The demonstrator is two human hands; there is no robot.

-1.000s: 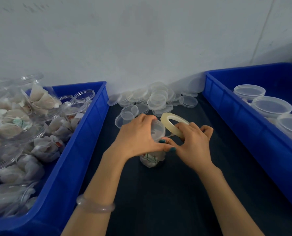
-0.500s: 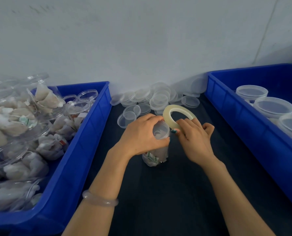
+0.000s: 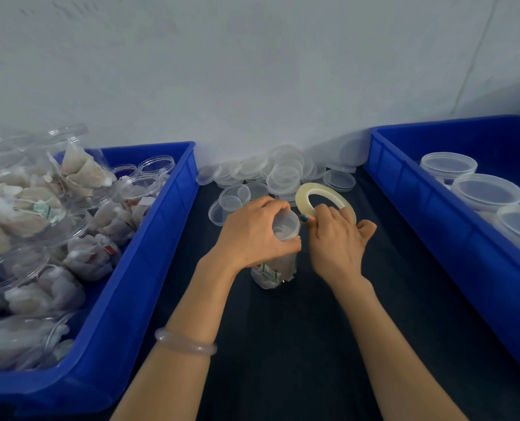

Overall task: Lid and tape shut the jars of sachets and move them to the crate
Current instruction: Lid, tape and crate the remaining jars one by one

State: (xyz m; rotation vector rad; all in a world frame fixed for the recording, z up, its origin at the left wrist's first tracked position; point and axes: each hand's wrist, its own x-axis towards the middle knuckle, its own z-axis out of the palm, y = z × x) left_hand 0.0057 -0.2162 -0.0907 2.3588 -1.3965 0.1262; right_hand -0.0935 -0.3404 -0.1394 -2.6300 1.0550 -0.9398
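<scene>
A clear jar of sachets (image 3: 275,273) stands upright on the dark table between the two crates, with a translucent lid (image 3: 286,225) on top. My left hand (image 3: 252,235) is curled round the jar's top and lid. My right hand (image 3: 337,235) holds a pale roll of tape (image 3: 324,199) just right of the lid, thumb close to the lid's rim. The blue crate on the right (image 3: 453,238) holds three lidded jars (image 3: 486,192). The blue crate on the left (image 3: 149,238) is piled with unlidded jars of sachets (image 3: 34,214).
A heap of loose clear lids (image 3: 283,174) lies against the wall behind the jar, a few more (image 3: 231,202) nearer my left hand. Dark table surface (image 3: 289,344) runs between the crates toward me. A pale bracelet (image 3: 186,344) circles my left wrist.
My right hand has carried the tape roll from the jar's near side round to its right rim. My left hand has stayed on the lid.
</scene>
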